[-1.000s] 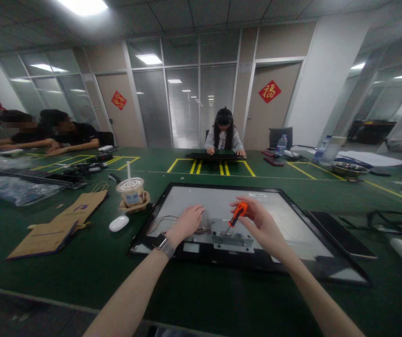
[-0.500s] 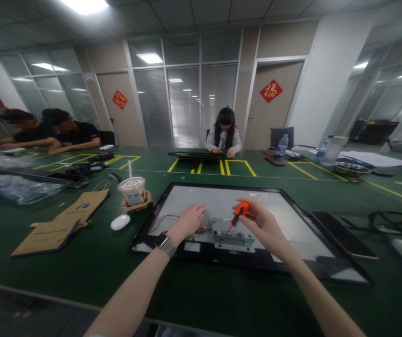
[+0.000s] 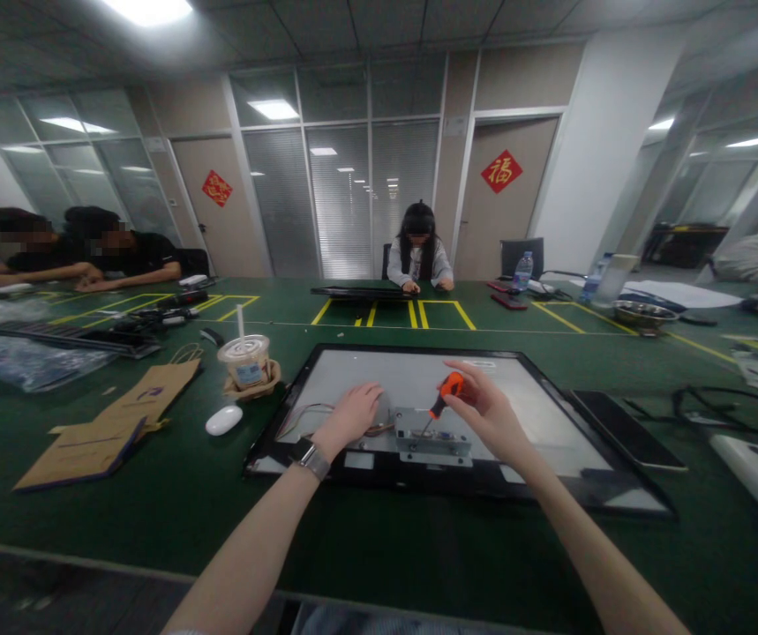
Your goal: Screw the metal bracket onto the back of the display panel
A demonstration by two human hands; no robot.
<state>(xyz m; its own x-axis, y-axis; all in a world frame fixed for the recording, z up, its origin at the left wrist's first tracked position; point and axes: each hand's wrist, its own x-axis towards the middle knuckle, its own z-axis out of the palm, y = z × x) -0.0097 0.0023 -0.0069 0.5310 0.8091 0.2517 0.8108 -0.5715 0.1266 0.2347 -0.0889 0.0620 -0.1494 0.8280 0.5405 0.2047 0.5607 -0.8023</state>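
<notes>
A black-framed monitor panel (image 3: 551,423) lies face down on the green table in front of me. A small metal board cover (image 3: 432,438) sits near its front edge, with thin wires (image 3: 305,414) running off to the left. My right hand (image 3: 488,407) grips an orange-handled screwdriver (image 3: 446,388), its tip down on the metal cover. My left hand (image 3: 350,414) rests with fingers laid flat on the panel just left of the cover. A watch is on that wrist.
A lidded drink cup (image 3: 246,360), white mouse (image 3: 223,420) and brown paper bag (image 3: 110,422) lie to the left. A dark tablet (image 3: 623,429) and cables (image 3: 716,407) are at right. One person works on a panel (image 3: 362,293) opposite; others sit far left and right.
The view has shifted slightly. My right hand with the screwdriver has edged a little left over the metal cover; my left hand stays put.
</notes>
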